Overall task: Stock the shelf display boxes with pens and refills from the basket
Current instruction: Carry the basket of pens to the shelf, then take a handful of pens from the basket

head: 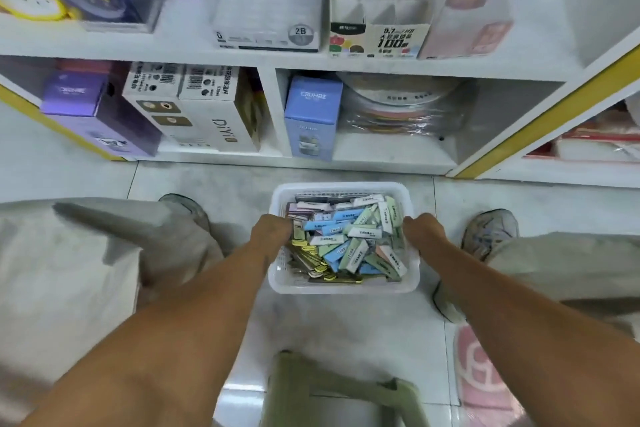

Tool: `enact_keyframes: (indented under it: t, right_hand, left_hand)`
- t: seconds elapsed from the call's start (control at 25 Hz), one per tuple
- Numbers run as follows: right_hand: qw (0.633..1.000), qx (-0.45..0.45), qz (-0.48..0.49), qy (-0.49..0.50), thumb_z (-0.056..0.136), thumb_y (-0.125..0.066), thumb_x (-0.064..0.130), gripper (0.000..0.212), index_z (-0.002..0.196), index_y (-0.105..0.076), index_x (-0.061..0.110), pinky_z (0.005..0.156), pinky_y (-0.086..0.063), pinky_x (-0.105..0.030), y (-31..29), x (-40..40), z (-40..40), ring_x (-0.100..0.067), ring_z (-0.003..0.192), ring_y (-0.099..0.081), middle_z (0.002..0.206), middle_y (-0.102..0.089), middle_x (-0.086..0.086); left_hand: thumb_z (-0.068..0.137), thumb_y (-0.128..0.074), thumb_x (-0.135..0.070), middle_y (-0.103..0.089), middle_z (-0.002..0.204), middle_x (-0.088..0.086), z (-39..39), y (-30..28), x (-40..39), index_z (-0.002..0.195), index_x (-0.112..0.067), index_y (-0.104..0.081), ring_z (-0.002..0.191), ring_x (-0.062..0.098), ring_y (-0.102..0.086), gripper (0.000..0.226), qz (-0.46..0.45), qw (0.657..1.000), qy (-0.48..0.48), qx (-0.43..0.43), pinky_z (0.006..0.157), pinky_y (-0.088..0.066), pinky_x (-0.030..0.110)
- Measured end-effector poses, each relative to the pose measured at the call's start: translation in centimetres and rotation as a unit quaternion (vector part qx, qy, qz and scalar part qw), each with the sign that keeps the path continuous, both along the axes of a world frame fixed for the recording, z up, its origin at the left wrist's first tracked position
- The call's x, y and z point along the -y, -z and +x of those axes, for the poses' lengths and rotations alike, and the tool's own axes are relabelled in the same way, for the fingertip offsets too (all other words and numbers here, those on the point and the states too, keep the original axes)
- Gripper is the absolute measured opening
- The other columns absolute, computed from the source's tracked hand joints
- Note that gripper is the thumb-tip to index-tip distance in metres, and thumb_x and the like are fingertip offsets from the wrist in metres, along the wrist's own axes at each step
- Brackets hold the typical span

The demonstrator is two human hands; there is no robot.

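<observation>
A white plastic basket (343, 287) sits on the floor between my feet, packed with several small pastel refill boxes (349, 239) in blue, green, pink and white, plus yellow-capped pens (311, 263) at its left. My left hand (272, 230) grips the basket's left rim, fingers curled over the edge. My right hand (420, 227) grips the right rim the same way. On the shelf above stand a white display box marked 2B (268, 10) and a compartmented display box marked 100 (381, 7), whose slots look empty.
The lower shelf holds a purple box (93, 111), white DIY boxes (194, 107), a blue box (311, 114) and wrapped round packs (401, 107). A green stool (332, 388) is under me. A pink pack (485, 371) lies on the floor by my right leg.
</observation>
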State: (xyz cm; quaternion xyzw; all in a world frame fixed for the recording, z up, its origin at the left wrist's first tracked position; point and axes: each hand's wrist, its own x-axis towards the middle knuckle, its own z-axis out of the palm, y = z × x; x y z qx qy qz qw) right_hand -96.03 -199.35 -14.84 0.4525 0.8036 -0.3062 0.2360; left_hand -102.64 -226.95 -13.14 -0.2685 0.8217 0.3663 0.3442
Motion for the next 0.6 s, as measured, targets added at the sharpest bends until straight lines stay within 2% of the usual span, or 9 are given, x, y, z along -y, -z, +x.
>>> enact_keyframes:
  t: [0.08, 0.16, 0.24, 0.28, 0.32, 0.36, 0.44, 0.52, 0.6]
  right_hand:
    - [1.000, 0.024, 0.002, 0.004, 0.096, -0.048, 0.026, 0.028, 0.097, -0.060, 0.001, 0.050, -0.038, -0.026, 1.1, -0.2, 0.5, -0.021, 0.061, -0.054, 0.075, -0.058, -0.009]
    - [0.999, 0.037, 0.015, -0.019, 0.094, -0.049, 0.023, 0.026, 0.098, -0.061, 0.001, 0.056, -0.041, -0.028, 1.7, 0.0, 1.0, -0.021, 0.064, -0.053, 0.086, -0.062, -0.012]
    - [0.991, -0.006, 0.098, -0.090, 0.092, -0.048, 0.016, 0.021, 0.106, -0.058, 0.003, 0.072, -0.045, -0.034, 1.7, 0.8, 1.6, -0.026, 0.084, -0.054, 0.110, -0.057, -0.015]
    - [0.978, -0.051, 0.150, -0.136, 0.090, -0.047, 0.011, 0.023, 0.111, -0.055, 0.005, 0.079, -0.045, -0.039, 1.4, 1.4, 1.8, -0.029, 0.095, -0.052, 0.116, -0.052, -0.014]
    - [0.963, -0.095, 0.176, -0.179, 0.089, -0.047, 0.008, 0.026, 0.114, -0.053, 0.007, 0.082, -0.045, -0.041, 1.2, 2.1, 1.8, -0.031, 0.102, -0.050, 0.118, -0.050, -0.012]
    - [0.955, -0.118, 0.161, -0.218, 0.088, -0.049, 0.006, 0.029, 0.116, -0.053, 0.009, 0.084, -0.046, -0.042, 1.0, 2.8, 1.7, -0.032, 0.106, -0.051, 0.119, -0.049, -0.011]
    - [0.951, -0.101, 0.087, -0.280, 0.089, -0.055, 0.008, 0.034, 0.122, -0.053, 0.013, 0.082, -0.048, -0.040, 1.1, 4.3, 1.6, -0.031, 0.109, -0.055, 0.121, -0.052, -0.008]
    - [0.937, -0.079, 0.060, -0.334, 0.087, -0.060, 0.008, 0.041, 0.127, -0.053, 0.016, 0.082, -0.051, -0.039, 1.6, 5.2, 2.0, -0.030, 0.110, -0.058, 0.122, -0.054, -0.007]
    - [0.923, -0.098, 0.051, -0.368, 0.084, -0.062, 0.005, 0.052, 0.133, -0.051, 0.017, 0.087, -0.053, -0.040, 2.2, 5.8, 2.8, -0.030, 0.114, -0.057, 0.127, -0.052, -0.007]
  left_hand:
    - [0.086, -0.061, -0.015, -0.065, 0.107, 0.018, 0.1, 0.8, -0.4, 0.112, 0.002, -0.062, 0.093, 0.031, -0.062, 0.031, -0.020, 0.999, 0.045, 0.014, 0.080, -0.053, 0.035]
    - [0.087, -0.062, -0.021, -0.059, 0.119, 0.017, 0.5, 0.6, -0.9, 0.118, -0.003, -0.057, 0.100, 0.029, -0.058, 0.037, -0.101, 0.987, 0.128, 0.011, 0.083, -0.050, 0.035]
    - [0.085, -0.063, -0.019, -0.046, 0.129, 0.015, 1.0, 0.6, -1.6, 0.128, -0.006, -0.046, 0.115, 0.030, -0.048, 0.048, -0.228, 0.930, 0.268, -0.102, 0.090, -0.046, 0.040]
    - [0.083, -0.064, -0.015, -0.044, 0.129, 0.013, 1.0, 0.6, -2.1, 0.129, -0.007, -0.045, 0.118, 0.030, -0.045, 0.051, -0.245, 0.888, 0.344, -0.180, 0.092, -0.045, 0.041]
    - [0.081, -0.066, -0.011, -0.045, 0.129, 0.011, 1.1, 0.7, -2.6, 0.129, -0.008, -0.047, 0.118, 0.029, -0.045, 0.052, -0.220, 0.853, 0.413, -0.232, 0.092, -0.045, 0.040]
    - [0.079, -0.067, -0.010, -0.048, 0.128, 0.009, 1.1, 0.9, -3.2, 0.129, -0.010, -0.049, 0.117, 0.028, -0.046, 0.053, -0.175, 0.830, 0.472, -0.239, 0.091, -0.046, 0.039]
    - [0.079, -0.071, -0.011, -0.050, 0.125, 0.008, 1.7, 1.4, -4.4, 0.131, -0.012, -0.050, 0.115, 0.027, -0.051, 0.056, -0.107, 0.804, 0.559, -0.173, 0.089, -0.048, 0.038]
    - [0.077, -0.070, -0.007, -0.051, 0.123, 0.011, 2.1, 2.4, -4.9, 0.130, -0.010, -0.050, 0.110, 0.028, -0.055, 0.057, -0.103, 0.773, 0.616, -0.115, 0.082, -0.048, 0.035]
    - [0.075, -0.069, -0.002, -0.053, 0.123, 0.013, 2.0, 3.1, -4.2, 0.128, -0.010, -0.049, 0.109, 0.029, -0.056, 0.057, -0.105, 0.761, 0.629, -0.121, 0.082, -0.047, 0.035]
